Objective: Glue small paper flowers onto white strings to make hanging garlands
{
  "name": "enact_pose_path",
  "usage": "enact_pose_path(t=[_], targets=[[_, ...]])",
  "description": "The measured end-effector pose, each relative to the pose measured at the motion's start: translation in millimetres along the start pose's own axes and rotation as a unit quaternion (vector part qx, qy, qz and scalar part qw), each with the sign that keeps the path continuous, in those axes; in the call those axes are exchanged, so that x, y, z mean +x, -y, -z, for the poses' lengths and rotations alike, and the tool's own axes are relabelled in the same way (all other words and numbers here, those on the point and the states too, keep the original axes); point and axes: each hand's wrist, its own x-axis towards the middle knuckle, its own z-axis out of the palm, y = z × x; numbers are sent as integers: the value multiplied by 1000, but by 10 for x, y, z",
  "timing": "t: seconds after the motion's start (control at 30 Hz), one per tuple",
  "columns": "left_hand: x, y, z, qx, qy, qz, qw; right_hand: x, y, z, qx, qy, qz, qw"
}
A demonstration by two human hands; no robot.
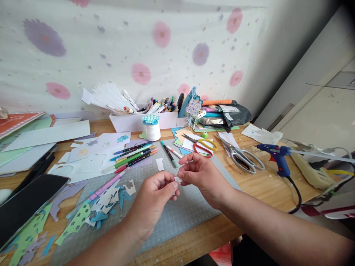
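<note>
My left hand [158, 195] and my right hand [201, 177] meet over the grey cutting mat [191, 218]. Both pinch a small white paper piece [177, 180] between thumb and fingers; its exact shape is partly hidden by the fingertips. Just beyond the hands lie a white paper strip [159, 164], a dark marker with a teal end [168, 153] and a white marker [174, 152]. Left of my left hand is a heap of blue and white paper scraps [107, 203].
Scissors with red and yellow handles [201, 143], grey scissors [241, 155] and a blue glue gun [277, 153] lie to the right. Several markers [135, 157] lie left of centre. A white spool [152, 132] stands behind, and a black phone [30, 203] rests at far left.
</note>
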Motion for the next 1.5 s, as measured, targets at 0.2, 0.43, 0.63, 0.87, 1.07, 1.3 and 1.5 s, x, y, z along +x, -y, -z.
enact_pose_path(t=[0.2,0.43,0.63,0.87,1.07,1.3,1.5], targets=[[-14,-8,7,-3,13,-6,1000,-21,-12,-7,34,-2,-12,999],[-10,5,26,-10,25,-19,999,-15,-39,-10,48,19,-7,999],[-4,22,15,-41,14,1,999,-16,-46,139,-88,55,68,992],[-20,14,11,-37,3,14,999,-54,48,257,-312,81,300,898],[-8,6,2,-30,7,13,999,-41,39,221,-342,91,303,885],[-24,15,13,7,5,10,1000,-15,13,225,-340,93,287,891],[-16,11,23,60,5,-4,998,-17,21,211,-340,93,288,890]])
